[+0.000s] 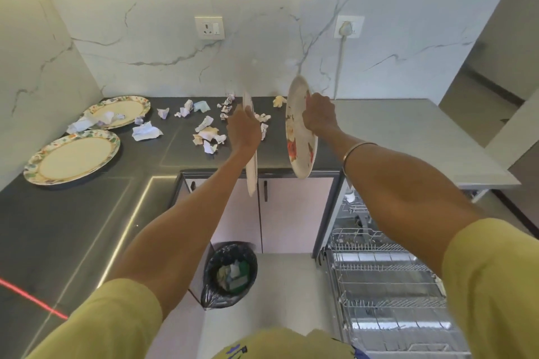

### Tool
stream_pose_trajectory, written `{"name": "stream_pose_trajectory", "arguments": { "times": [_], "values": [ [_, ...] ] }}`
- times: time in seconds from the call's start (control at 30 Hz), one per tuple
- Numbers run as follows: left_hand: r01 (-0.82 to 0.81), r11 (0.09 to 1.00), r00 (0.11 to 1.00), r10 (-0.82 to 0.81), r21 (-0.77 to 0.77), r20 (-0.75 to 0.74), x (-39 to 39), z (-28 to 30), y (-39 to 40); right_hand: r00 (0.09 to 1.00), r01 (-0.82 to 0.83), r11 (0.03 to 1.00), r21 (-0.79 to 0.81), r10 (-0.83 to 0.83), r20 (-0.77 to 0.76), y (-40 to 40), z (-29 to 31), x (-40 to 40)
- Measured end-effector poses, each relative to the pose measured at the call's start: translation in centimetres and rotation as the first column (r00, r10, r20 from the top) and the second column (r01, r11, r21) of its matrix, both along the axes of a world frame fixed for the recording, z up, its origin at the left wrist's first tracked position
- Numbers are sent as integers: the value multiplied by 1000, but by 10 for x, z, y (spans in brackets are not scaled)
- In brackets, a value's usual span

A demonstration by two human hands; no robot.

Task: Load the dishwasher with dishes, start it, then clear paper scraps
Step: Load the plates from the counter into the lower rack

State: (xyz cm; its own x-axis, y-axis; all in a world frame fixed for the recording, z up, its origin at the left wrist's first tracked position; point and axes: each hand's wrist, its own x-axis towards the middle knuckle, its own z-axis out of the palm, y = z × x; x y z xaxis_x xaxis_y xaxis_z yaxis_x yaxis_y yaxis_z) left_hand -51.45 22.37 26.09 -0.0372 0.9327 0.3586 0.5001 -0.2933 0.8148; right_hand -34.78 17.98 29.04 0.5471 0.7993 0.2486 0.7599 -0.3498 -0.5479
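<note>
Head view: the left hand [244,128] grips one plate [251,166] seen almost edge-on, its fingers curled round the rim, and the right hand [319,116] grips a second, flower-patterned plate [300,148] held upright, both lifted above the dark tabletop [87,213] and just left of the open dishwasher [388,285]. That makes two plates in hand and two more, with patterned rims, lying flat on the tabletop: the far plate [128,109] carries a few paper scraps, the near plate [73,159] is bare. The dishwasher racks that show hold no plates, so loading looks barely begun; I judge four plates remain to go in, then the start, then the clearing. Crumpled paper scraps [208,132] lie scattered across the tabletop behind the hands, roughly twenty, too bunched to count exactly. One bin [230,274] lined with a black bag stands on the floor beside the dishwasher, some rubbish already in it.
</note>
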Motion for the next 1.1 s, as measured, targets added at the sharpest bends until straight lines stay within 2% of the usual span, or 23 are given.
{"name": "stream_pose_trajectory", "arguments": {
  "times": [0.3,0.6,1.1],
  "values": [
    [59,997,998,-59,-55,-16,-26,-30,-79,998,52,998,-35,-54,-42,-96,-32,-36],
    [149,976,988,-154,-156,-22,-22,-65,-163,986,160,974,-163,-164,-13,-188,-71,-37],
    [313,909,933,-349,-275,-91,67,-104,-286,937,285,908,-307,-332,-109,-326,-134,46]
  ]
}}
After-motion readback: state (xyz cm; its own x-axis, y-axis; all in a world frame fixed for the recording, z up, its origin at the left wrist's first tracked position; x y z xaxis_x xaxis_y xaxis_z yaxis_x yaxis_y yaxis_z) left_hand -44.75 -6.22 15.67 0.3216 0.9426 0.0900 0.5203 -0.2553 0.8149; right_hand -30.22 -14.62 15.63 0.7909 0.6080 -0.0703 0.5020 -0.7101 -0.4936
